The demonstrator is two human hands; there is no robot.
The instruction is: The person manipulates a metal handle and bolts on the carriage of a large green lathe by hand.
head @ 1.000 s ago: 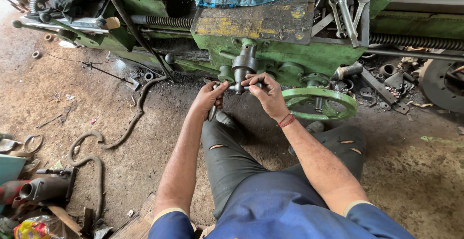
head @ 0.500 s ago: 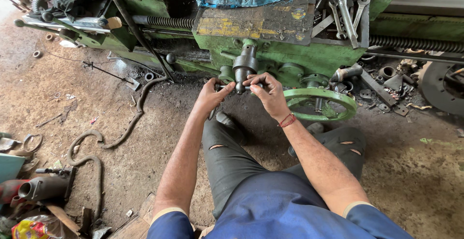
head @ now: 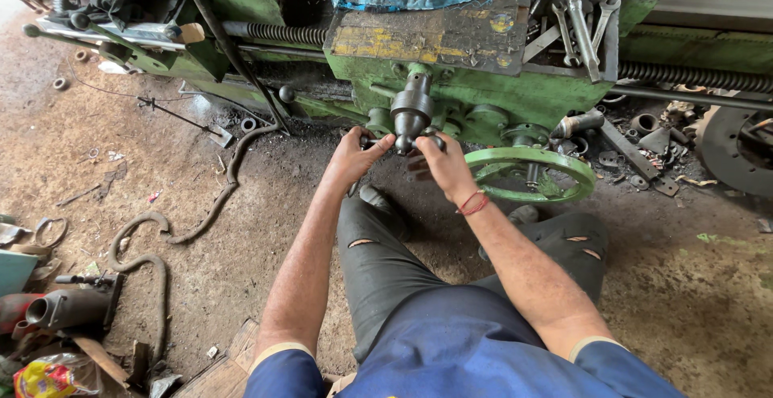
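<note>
Hands meet at the dark metal knob on the front of the green machine — left hand curled with fingertips on a small part just left of it, right hand curled under its lower end. What the fingers pinch is too dark to tell. One green handwheel sits just right — tight there. Open dirt floor spreads left. Several spanners lie on top, edges cut off.

Fingers of both hands hiding the part gripped, round flywheel cut by right edge
</note>
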